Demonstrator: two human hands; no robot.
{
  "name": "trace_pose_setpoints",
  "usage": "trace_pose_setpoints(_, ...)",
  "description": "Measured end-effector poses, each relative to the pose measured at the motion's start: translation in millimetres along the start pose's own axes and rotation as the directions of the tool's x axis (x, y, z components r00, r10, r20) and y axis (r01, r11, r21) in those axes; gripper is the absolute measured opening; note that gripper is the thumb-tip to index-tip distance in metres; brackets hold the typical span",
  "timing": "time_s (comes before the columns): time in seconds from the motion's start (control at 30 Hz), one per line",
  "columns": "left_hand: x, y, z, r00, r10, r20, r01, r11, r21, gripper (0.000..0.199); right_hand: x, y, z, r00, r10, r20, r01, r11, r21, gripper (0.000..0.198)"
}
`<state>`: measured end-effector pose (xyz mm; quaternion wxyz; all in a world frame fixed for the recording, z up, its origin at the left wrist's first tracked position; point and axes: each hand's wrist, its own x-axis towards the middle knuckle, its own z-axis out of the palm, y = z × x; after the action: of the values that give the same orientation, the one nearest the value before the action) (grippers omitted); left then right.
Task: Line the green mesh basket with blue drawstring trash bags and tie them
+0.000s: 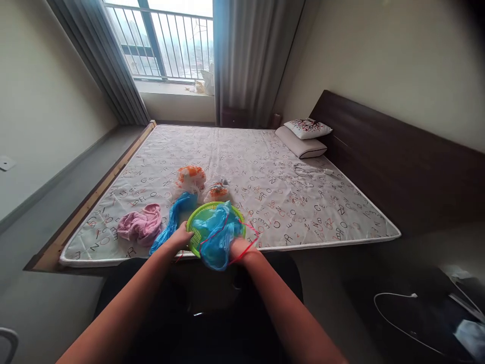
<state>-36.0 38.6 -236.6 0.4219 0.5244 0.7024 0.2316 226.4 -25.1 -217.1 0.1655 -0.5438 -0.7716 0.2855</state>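
"Which step's in hand?"
"Handling the crumpled blue plastic bag (pixel 220 240) w/ red string (pixel 253 232); it's in & over the round lime-green plastic basket (pixel 206 206), at the near edge of the white letter-print fabric mattress (pixel 235 146); L hand (pixel 184 234) grips the rim, thumb over it; R hand (pixel 240 246) is at the bag, fingers hidden, can't tell how closed."
"Next move?"
"Calls for a steady L hold, I'd say; string could snag."
"Surface, room?"
"Rumpled pink cloth (pixel 142 225) toward near-left corner; dark-brown headboard (pixel 379 126) along right edge; grey curtains (pixel 244 60) past far edge."
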Motion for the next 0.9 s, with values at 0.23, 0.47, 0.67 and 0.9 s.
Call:
trace_pose_setpoints(0.23, -45.8, 19.5, -9.8, 0.94, 0.276, -0.198, -0.259, 0.96, 0.11, 0.06, -43.5, -8.4, -2.9, 1.0, 0.005, -0.028, -0.007, 0.998, -0.057, 0.037)
trace_pose_setpoints(0.47, -31.5, 58.7, 24.4, 0.971, 0.239, -0.01, -0.221, 0.911, 0.347, 0.056, -38.4, 12.5, -22.3, 0.786, 0.377, -0.49, -0.209, 0.908, 0.364, 0.023)
trace_pose_setpoints(0.67, -22.4, 65.8, 13.5, 0.948, 0.315, 0.055, -0.32, 0.935, 0.156, 0.016, 3.5, 2.7, -43.5, 0.757, 0.273, -0.593, -0.136, 0.954, 0.266, 0.024)
trace_pose_setpoints(0.9, -66.3, 68.8, -31.0, 0.943, 0.333, -0.017, -0.304, 0.836, -0.458, 0.029, 49.5, -21.6, -57.6, 0.992, -0.075, -0.101, 0.077, 0.997, 0.011, 0.062)
